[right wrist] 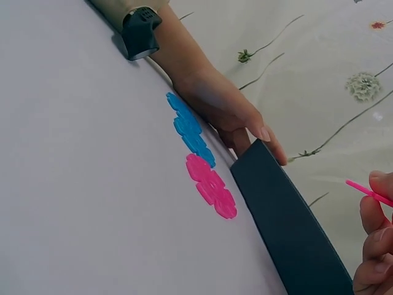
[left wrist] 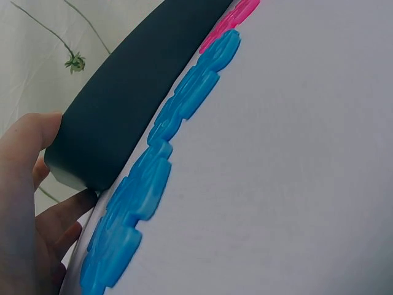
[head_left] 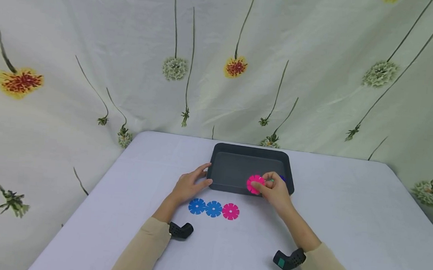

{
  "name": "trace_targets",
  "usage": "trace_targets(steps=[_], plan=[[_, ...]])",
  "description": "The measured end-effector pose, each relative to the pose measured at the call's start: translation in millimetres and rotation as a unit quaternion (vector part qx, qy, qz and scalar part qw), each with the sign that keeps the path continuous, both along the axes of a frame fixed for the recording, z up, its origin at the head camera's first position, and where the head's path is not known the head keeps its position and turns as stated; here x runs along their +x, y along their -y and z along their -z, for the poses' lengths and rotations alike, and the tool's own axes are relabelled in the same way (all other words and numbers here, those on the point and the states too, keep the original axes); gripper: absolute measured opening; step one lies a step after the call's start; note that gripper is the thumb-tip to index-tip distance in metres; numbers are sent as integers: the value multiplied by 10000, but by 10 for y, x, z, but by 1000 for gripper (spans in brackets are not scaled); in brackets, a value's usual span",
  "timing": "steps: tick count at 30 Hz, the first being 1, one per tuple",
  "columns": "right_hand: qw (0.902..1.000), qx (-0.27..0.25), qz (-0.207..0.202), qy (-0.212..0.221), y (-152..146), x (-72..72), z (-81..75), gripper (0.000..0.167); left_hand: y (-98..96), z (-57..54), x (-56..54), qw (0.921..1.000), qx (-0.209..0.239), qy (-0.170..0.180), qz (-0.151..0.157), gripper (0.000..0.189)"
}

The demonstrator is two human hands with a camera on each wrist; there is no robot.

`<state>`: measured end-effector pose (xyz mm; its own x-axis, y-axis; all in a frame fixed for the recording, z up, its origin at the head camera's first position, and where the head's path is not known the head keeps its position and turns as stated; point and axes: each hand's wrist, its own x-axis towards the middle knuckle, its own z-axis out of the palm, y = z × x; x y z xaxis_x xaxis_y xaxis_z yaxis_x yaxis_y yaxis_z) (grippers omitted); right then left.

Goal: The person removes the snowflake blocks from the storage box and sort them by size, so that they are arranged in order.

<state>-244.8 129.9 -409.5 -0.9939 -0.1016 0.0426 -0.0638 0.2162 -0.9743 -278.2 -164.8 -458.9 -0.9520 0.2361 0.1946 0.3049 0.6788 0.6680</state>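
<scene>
My right hand [head_left: 276, 194] pinches a pink notched plastic disc [head_left: 254, 184] between thumb and fingers, over the near right part of a dark grey tray [head_left: 233, 170]. In the right wrist view that pink disc [right wrist: 353, 184] shows edge-on. Relaxed, spread fingers of my left hand [head_left: 188, 187] touch the tray's near left corner, the thumb at its rim. On the table before the tray lie two blue notched discs [head_left: 197, 206] and one pink disc [head_left: 231, 211], side by side in a row. Behind the right hand, a dark blue piece [head_left: 282, 178] and a bit of green show, mostly hidden.
A white-covered table [head_left: 348, 204] bears the tray near its far edge. Behind it hangs a pale curtain [head_left: 322, 46] printed with flowers. Each wrist wears a black camera mount, the left one [head_left: 181, 230] close to the row of discs.
</scene>
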Motion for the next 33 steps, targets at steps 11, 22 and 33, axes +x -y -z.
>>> trace_targets(steps=[11,22,33], plan=[[9999,43,-139,-20,31,97,168,31,0,7,-2,10000,4,-25,-10,64],[9994,234,-218,121,30,201,316,30,0,-18,11,10000,-4,-31,20,63],[9978,519,-197,357,49,247,420,30,6,-10,3,10000,-14,-20,43,63]])
